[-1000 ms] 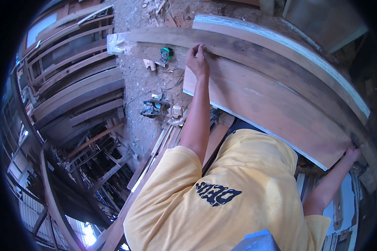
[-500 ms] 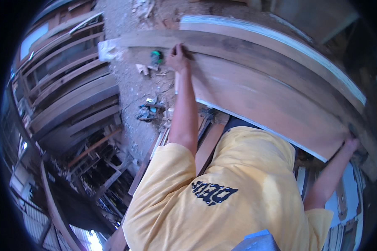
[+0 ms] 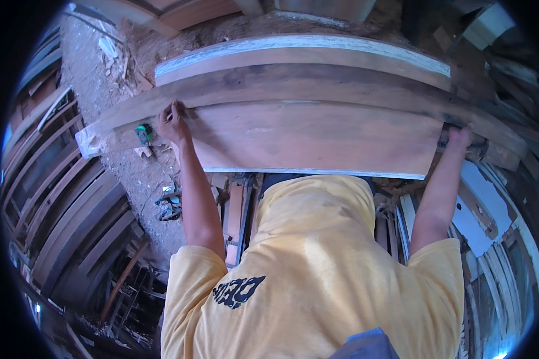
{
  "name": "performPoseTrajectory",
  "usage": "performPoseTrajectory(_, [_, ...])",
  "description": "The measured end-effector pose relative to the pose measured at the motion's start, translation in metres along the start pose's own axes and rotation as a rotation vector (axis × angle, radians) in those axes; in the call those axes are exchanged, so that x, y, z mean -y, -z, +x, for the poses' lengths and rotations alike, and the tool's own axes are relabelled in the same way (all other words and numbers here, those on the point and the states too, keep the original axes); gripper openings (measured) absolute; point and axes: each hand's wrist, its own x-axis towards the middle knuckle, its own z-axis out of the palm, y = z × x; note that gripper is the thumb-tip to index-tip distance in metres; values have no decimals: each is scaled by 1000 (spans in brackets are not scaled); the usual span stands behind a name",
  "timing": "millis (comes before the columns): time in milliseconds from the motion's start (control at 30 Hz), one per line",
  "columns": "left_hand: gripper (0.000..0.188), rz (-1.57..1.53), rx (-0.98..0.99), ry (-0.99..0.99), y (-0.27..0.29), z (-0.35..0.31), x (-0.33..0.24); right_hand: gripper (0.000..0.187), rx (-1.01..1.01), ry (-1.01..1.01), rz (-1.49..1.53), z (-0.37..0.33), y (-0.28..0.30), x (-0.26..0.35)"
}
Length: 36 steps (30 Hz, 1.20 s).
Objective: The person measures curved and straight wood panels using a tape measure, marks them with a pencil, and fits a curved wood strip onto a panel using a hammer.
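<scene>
A long brown wooden plank [image 3: 293, 82] lies across a wide pale wooden panel [image 3: 317, 140] with whitish edges. At the plank's near edge, toward its left part, my left hand [image 3: 172, 124] is closed, fingers pinched on that edge. My right hand [image 3: 459, 137] grips the same edge near the right end; its fingers are slightly blurred and partly hidden. A whitish wrapping or patch [image 3: 88, 142] covers the plank's left tip. Just left of my left hand, a small green and black object [image 3: 144, 134] rests on the ground.
Stacked timber boards [image 3: 78, 221] fill the left side. A dark tool-like item [image 3: 169, 203] lies on the dirt floor near my left forearm. White sheet pieces and wood strips [image 3: 482, 209] are at the right. Wooden frames [image 3: 197, 18] stand beyond the panel.
My view has turned, so the plank and panel now appear more level and farther left. Both hands stay at about the same places along the plank.
</scene>
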Motion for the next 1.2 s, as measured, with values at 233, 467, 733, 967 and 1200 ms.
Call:
performPoseTrajectory(233, [21,-213,19,216,-36,-11,-6,71,160,790,-1786,134,107,65])
performPoseTrajectory(467, [19,-308,-120,202,-7,11,18,74,102,354,-1344,120,56,28])
performPoseTrajectory(733, [18,-335,-79,308,-18,22,25,79,76,326,-1333,118,51,41])
performPoseTrajectory(967, [32,-8,-126,149,-11,25,25,84,92,397,-1566,146,81,50])
performPoseTrajectory(1200, [26,43,-90,64,-14,34,41,73,-31,-16,-537,95,62,44])
